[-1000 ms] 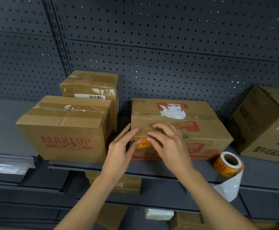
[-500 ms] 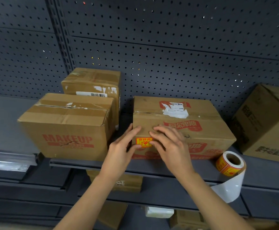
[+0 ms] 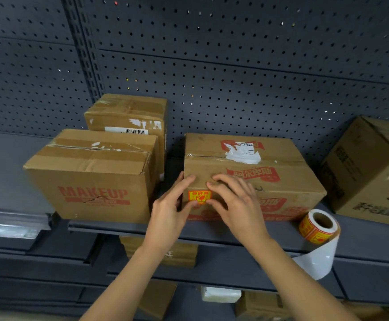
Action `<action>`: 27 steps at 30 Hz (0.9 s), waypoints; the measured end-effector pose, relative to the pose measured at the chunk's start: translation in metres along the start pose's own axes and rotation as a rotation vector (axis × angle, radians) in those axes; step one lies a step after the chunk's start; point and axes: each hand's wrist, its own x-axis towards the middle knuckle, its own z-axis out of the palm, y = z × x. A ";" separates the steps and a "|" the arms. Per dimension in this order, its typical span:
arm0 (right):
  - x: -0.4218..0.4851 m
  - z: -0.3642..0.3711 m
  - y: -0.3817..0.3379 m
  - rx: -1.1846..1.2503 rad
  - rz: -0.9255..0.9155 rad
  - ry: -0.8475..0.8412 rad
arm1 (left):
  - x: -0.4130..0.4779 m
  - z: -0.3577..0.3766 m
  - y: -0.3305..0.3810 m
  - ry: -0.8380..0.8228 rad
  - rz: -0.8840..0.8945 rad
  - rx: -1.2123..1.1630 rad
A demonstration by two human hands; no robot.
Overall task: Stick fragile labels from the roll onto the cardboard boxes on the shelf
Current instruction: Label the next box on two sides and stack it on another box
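Both hands, left (image 3: 169, 209) and right (image 3: 236, 203), press spread fingers beside the fragile label (image 3: 200, 197) on the sealed box (image 3: 281, 181) (contents hidden).

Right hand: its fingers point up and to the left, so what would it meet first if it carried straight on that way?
The right hand already rests on the middle cardboard box, beside the fragile label. Going on, it would likely slide over the box top towards the pegboard wall; depth is unclear.

Both forearms reach forward; left hand (image 3: 169, 206) and right hand (image 3: 236, 205) spread, fingers extended.
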 end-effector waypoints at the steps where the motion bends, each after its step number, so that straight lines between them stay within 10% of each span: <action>1: 0.001 -0.005 -0.001 0.033 0.011 -0.038 | 0.000 0.000 0.001 -0.008 -0.019 -0.012; 11: -0.030 -0.098 0.078 0.302 0.863 0.157 | 0.004 0.010 0.014 0.023 -0.431 -0.346; 19: -0.032 -0.099 0.123 0.507 1.152 -0.053 | 0.020 0.028 0.030 0.073 -0.514 -0.368; 27: -0.034 -0.104 0.117 0.633 1.006 0.051 | 0.018 0.023 0.055 0.146 -0.539 -0.364</action>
